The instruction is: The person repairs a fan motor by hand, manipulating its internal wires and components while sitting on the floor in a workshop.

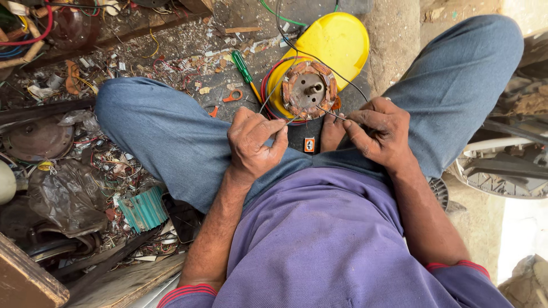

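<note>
A round copper-wound motor stator [308,90] rests on a yellow plastic bowl-shaped piece [337,40] between my knees. Thin black wires [348,77] run from it toward both hands. My left hand [254,142] pinches a thin wire end between thumb and fingers, just below the stator. My right hand [379,132] pinches another wire end close beside it, fingertips pointing left toward the left hand. The two hands are a short gap apart, with the wire ends between them.
A green-handled screwdriver [245,71] lies on the ground left of the stator. Wire scraps and debris litter the floor at left, with a teal ribbed part [144,209], a rusty disc [37,140] and crumpled plastic [65,197]. A fan guard [502,171] sits at right.
</note>
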